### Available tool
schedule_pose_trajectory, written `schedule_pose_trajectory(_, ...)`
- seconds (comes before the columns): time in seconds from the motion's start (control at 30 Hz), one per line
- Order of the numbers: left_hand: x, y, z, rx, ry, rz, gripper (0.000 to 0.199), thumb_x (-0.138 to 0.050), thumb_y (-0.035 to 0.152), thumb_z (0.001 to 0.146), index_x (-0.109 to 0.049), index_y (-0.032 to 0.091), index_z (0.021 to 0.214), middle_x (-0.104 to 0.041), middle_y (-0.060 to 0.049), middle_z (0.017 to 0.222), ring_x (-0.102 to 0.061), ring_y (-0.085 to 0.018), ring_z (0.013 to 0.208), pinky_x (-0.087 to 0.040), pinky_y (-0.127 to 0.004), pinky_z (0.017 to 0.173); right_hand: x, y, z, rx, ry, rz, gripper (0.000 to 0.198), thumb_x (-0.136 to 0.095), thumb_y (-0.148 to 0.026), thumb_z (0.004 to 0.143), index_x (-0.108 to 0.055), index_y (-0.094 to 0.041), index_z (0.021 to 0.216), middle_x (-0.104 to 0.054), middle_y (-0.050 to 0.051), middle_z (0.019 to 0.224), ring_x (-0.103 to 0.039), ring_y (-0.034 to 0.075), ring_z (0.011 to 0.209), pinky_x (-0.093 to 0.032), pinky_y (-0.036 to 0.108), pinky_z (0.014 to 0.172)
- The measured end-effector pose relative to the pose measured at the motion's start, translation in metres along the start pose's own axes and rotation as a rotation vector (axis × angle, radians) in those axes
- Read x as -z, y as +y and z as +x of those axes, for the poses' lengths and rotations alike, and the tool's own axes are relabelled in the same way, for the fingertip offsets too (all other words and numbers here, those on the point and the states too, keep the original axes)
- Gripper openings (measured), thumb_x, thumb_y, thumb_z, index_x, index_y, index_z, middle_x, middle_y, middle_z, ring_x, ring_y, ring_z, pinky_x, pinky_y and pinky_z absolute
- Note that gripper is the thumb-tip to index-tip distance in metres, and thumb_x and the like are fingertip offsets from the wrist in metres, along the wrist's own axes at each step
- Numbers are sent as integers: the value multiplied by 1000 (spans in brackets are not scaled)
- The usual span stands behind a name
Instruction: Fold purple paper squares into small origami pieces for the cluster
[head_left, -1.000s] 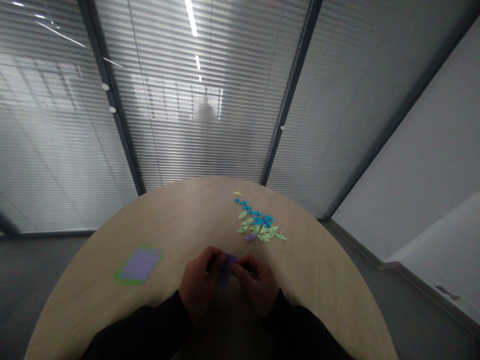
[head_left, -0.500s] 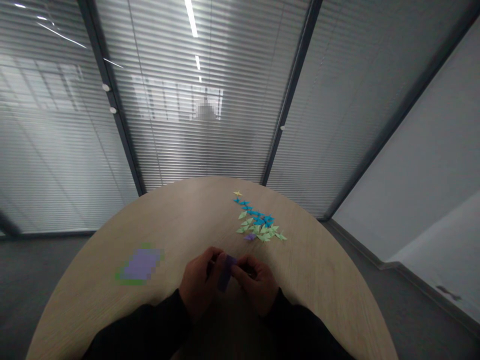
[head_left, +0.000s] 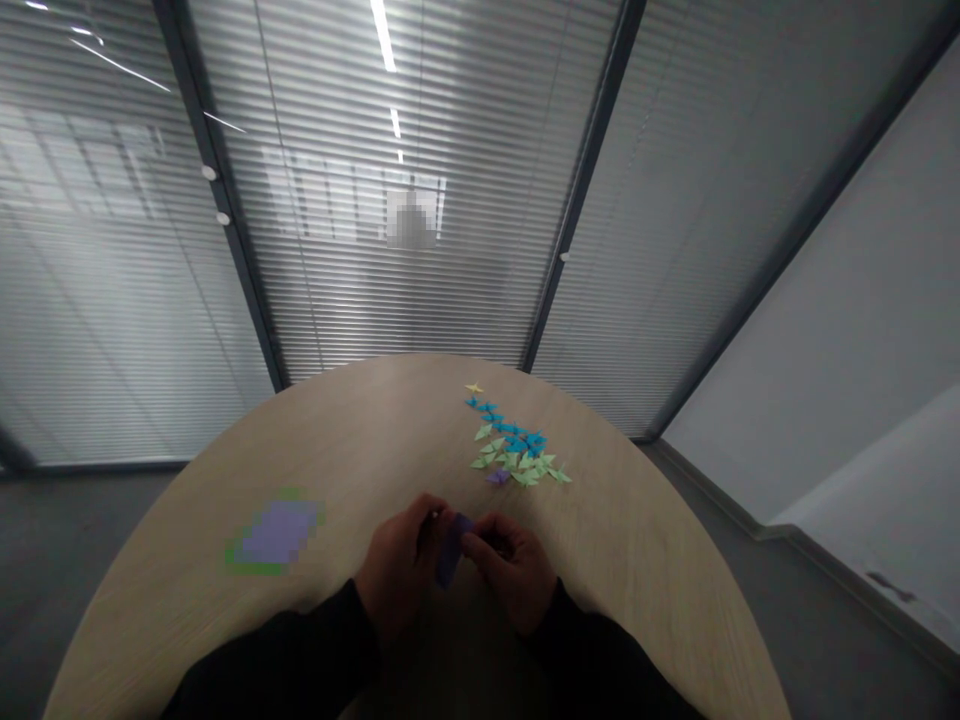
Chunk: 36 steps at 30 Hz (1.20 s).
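A small folded piece of purple paper [head_left: 451,552] is held between my two hands near the front of the round table. My left hand [head_left: 401,560] is closed on its left side, with the fingertips partly hidden behind it. On the right edge, my right hand [head_left: 514,560] pinches the paper between thumb and fingers. Beyond the hands lies a group of folded paper cranes: a purple one [head_left: 498,477], several pale green ones [head_left: 527,467], several blue ones [head_left: 517,438] and a yellow one [head_left: 474,388] at the far end.
A blurred purple and green stack, seemingly paper sheets [head_left: 279,532], lies on the left of the wooden table [head_left: 360,440]. Glass partitions with blinds [head_left: 420,300] stand behind the table. A white wall [head_left: 840,380] rises on the right.
The purple paper has turned slightly between my fingers and looks more curved at the top. Both hands stay in nearly the same place.
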<state>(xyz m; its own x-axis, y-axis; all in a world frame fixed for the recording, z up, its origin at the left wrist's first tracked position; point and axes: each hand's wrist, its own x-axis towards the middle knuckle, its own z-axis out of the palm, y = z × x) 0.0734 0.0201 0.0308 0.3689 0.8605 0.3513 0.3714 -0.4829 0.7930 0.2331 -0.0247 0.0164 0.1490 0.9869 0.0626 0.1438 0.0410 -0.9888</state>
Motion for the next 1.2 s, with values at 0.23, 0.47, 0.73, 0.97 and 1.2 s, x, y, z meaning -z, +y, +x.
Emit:
schedule_pose_trajectory(0.23,0,-2,1,15,-24,21,25,-44,37,96,-60,19,90,-64,0,64,-57,-14,55,-38,-23,53,-1,-1,1,-7,8,26,39,-70,-55,73,-59,-18,70,-46,-5,56,-40,10,51,-32,23,49)
schedule_pose_trajectory(0.47,2,-5,2,56,-140,70,34,-39,41,97,-57,19,79,-63,0,63,-56,-14,55,-37,-24,53,1,3,6,-77,71,140,44,-71,-59,70,-57,-18,72,-51,-5,57,-41,9,46,-33,22,45)
schedule_pose_trajectory(0.73,2,-12,4,-29,-268,182,31,-38,34,97,-61,19,83,-68,-4,70,-60,-17,61,-37,-25,57,3,5,8,-66,-23,79,39,-74,-53,70,-67,-16,78,-58,-2,63,-52,12,56,-41,23,53)
schedule_pose_trajectory(0.97,5,-11,5,-6,-324,200,29,-42,33,96,-64,19,82,-71,-6,76,-63,-19,68,-40,-26,61,1,3,7,-76,65,88,35,-74,-49,70,-69,-16,77,-59,-2,62,-52,11,53,-43,23,51)
schedule_pose_trajectory(1.2,5,-11,3,39,-297,200,32,-39,33,97,-61,19,78,-69,-4,70,-61,-17,61,-35,-25,57,23,2,20,-20,391,184,48,-77,-59,63,-73,-14,77,-67,5,70,-55,13,57,-47,26,55)
